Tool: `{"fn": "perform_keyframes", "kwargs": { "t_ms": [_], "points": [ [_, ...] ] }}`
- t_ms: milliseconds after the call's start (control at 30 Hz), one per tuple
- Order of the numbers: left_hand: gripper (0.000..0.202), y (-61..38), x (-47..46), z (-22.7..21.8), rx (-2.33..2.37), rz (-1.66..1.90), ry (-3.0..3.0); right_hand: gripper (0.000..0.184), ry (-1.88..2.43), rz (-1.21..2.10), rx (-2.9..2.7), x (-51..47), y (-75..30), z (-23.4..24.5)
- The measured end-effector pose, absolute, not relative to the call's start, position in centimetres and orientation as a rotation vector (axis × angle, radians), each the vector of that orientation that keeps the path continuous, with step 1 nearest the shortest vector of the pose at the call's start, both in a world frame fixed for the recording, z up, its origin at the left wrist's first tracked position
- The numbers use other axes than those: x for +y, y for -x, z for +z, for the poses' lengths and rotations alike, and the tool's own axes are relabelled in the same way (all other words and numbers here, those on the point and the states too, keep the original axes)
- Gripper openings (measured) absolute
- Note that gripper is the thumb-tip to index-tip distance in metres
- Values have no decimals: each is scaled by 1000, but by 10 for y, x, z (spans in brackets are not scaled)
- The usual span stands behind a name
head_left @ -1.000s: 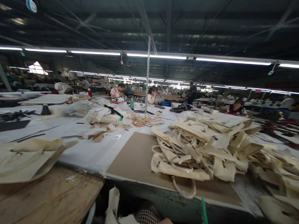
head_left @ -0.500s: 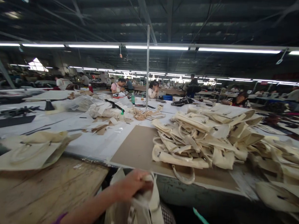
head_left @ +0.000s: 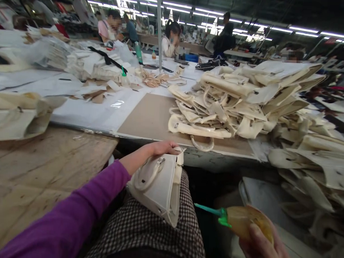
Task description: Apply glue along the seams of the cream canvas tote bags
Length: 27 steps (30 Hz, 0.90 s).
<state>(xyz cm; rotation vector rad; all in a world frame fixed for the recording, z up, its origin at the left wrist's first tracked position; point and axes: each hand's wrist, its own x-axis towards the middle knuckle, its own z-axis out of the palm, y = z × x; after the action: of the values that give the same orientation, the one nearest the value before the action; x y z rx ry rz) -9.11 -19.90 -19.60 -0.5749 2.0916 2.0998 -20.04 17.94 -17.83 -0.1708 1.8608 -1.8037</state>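
A cream handbag [head_left: 155, 188] with a looped handle rests tilted on my lap. My left hand [head_left: 167, 147] is closed on the bag's upper edge, and its fingertips are partly hidden behind the material. At the lower right, my right hand [head_left: 264, 245] is wrapped round a squeeze bottle [head_left: 242, 221] of amber liquid. The bottle lies sideways, its long green nozzle pointing left toward the bag. A gap separates the nozzle tip from the bag.
A large heap of cream bags [head_left: 232, 104] covers the table's right side, beside a brown board [head_left: 144, 113]. Another cream bag [head_left: 17, 116] lies at left on the wooden surface [head_left: 46, 169]. Scraps [head_left: 97, 92] and a green-capped bottle [head_left: 123, 77] stand farther back. Several people sit beyond.
The view has tilted downward. My right hand and the whole bottle have come into view, where only the green nozzle showed before. My left hand still grips the handbag.
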Motion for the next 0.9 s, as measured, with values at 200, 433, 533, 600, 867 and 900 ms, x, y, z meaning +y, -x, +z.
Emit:
{"fn": "perform_keyframes", "kwargs": {
  "t_ms": [200,433,533,600,867,900],
  "points": [
    [48,111,-191,-215,2061,2123,572,67,337,-1682,2000,164,200,-180],
    [51,121,-185,-220,1985,2108,551,65,569,-1597,2032,156,228,-192],
    [49,124,-184,-223,1985,2077,541,62,619,-1569,2063,152,232,-190],
    [47,125,-183,-225,1970,2076,533,60,669,-1537,2114,148,231,-186],
    [38,130,-181,-225,1962,2034,501,49,983,-1542,2127,135,233,-173],
    [35,130,-180,-224,1969,2022,497,47,1020,-1545,2121,134,234,-172]
  ]
}}
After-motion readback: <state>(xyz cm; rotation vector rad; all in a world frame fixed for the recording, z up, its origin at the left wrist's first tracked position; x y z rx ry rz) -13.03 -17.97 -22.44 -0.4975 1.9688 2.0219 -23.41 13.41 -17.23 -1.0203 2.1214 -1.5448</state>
